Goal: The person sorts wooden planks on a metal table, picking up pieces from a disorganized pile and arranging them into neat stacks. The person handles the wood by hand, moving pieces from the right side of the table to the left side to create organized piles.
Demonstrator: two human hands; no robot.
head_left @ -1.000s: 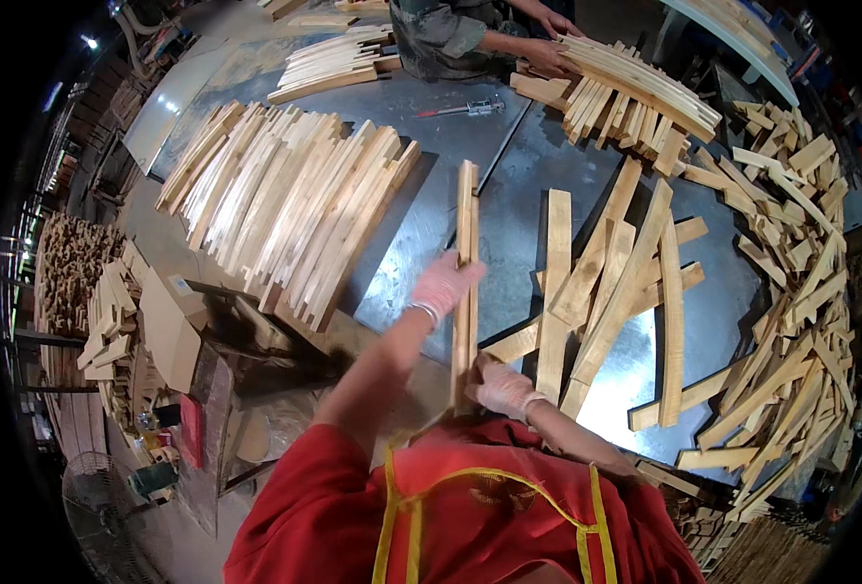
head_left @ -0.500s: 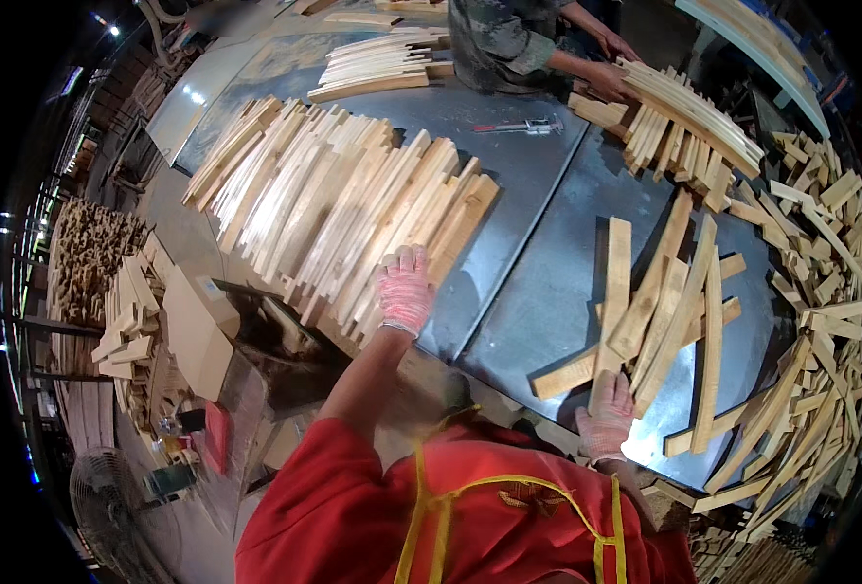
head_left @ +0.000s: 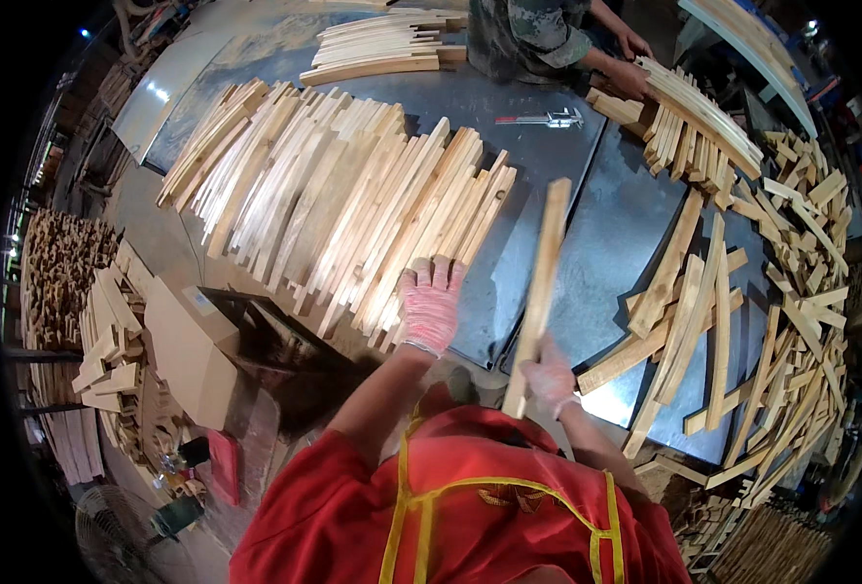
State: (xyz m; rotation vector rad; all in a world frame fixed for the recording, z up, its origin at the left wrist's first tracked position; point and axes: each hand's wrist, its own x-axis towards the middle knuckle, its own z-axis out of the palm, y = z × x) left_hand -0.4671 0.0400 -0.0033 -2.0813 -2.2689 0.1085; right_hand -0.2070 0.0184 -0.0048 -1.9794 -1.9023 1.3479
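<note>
A long row of wooden slats (head_left: 348, 214) lies side by side across the dark metal table (head_left: 475, 331). My left hand (head_left: 430, 306), in a pinkish work glove, rests flat on the near right end of that row with its fingers spread. Gripped near its lower end, a single wooden strip (head_left: 545, 282) stands out from my gloved right hand (head_left: 551, 378), just right of the row and over the table seam. Several loose strips (head_left: 692, 321) lie crossed on the table to the right of that hand.
Across the table a person in camouflage clothing (head_left: 523, 39) handles a stack of slats (head_left: 699, 122). A caliper (head_left: 540, 120) lies near that person. A large jumbled wood pile (head_left: 806, 321) borders the right side. Cardboard (head_left: 190, 336) and a fan (head_left: 120, 530) stand at left.
My right hand has taken a strip from the loose ones and moved it left toward the row. My left hand stays on the slats, whose right end now looks pressed closer together.
</note>
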